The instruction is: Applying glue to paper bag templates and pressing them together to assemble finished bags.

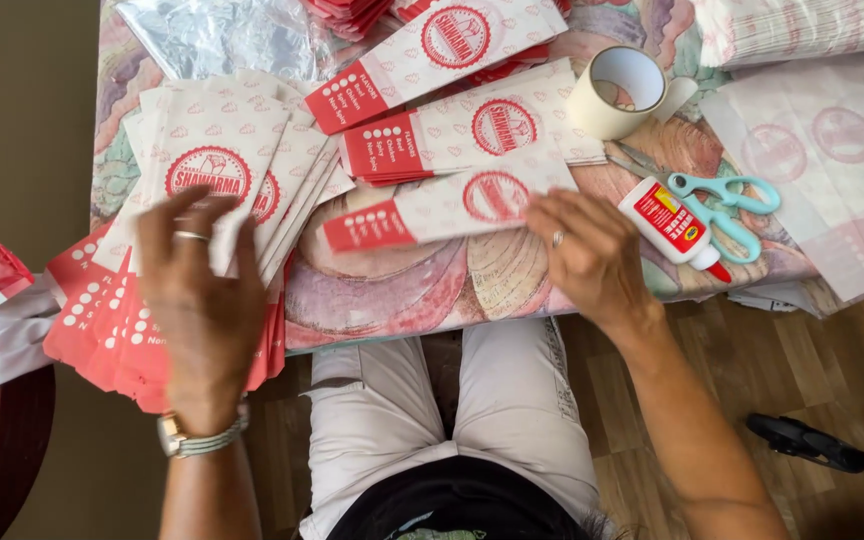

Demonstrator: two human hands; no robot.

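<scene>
Patterned table (402,290), wooden floor (802,360)

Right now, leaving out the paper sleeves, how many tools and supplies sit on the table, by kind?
Tape roll: 1
Glue bottle: 1
Scissors: 1
Total: 3
The right hand rests on a paper sleeve beside the glue; the left hand is over the fanned stack.

Tape roll (616,92), teal scissors (727,205), glue bottle (674,226) on patterned tablecloth (422,285).
</scene>
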